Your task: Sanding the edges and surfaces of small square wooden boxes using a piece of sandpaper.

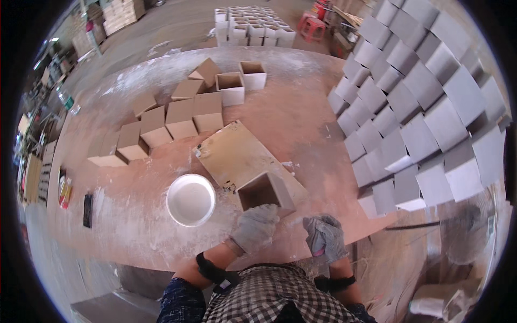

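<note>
My left hand (pixel 254 226), in a grey work glove, grips the near edge of an open square box (pixel 284 192) with a brown inside and pale outer walls. This box is tilted over the near right corner of a flat tan board (pixel 245 153). Just right of it, at the table's front edge, my right hand (pixel 326 237) is closed, gloved in grey too. A pinkish bit shows under its fingers; what it holds is too hidden to name. A round white tub (pixel 168 202) of white liquid stands left of the board.
Several brown boxes (pixel 181 116) lie along the table's left side, near two upright boxes with white walls (pixel 232 97). A tall stack of pale boxes (pixel 417 134) rises at the right. A black oblong object (pixel 88 210) lies at the left. More white boxes (pixel 253 27) stand beyond the table.
</note>
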Demonstrator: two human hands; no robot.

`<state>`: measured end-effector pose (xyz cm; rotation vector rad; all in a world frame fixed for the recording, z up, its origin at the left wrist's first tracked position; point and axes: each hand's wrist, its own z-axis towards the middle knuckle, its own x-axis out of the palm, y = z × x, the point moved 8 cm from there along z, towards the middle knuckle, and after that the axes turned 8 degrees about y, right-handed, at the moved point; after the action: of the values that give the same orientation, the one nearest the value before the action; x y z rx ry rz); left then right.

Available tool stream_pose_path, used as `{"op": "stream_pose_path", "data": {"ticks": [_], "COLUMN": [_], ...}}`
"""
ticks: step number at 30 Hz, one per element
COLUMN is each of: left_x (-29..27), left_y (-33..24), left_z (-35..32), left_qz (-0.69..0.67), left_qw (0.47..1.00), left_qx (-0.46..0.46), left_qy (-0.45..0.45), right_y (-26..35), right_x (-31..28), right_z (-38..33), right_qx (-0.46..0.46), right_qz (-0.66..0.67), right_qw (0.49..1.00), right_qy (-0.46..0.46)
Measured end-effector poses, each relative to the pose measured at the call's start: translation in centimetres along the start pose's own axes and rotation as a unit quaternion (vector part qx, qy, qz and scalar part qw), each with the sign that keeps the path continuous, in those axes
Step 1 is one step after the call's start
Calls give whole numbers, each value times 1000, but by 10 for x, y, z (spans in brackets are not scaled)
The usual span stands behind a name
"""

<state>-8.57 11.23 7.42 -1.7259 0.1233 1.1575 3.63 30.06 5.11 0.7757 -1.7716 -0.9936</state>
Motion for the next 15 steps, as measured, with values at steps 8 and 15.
{"op": "stream_pose_path", "data": {"ticks": [8,15], "left_x": [19,19], "left_y": [-10,61], "left_z": [8,5], "left_qz": [97,-607], "left_qw": [991,778], "left_qx": [-80,-160], "left_qy": [51,-13], "right_y": [-18,-15], "right_x": [-30,-29], "right_z": [20,32], "right_qx": [83,37], "right_qz": [-108,-69], "right_qw": [991,995], "right_qy": [-11,68]}}
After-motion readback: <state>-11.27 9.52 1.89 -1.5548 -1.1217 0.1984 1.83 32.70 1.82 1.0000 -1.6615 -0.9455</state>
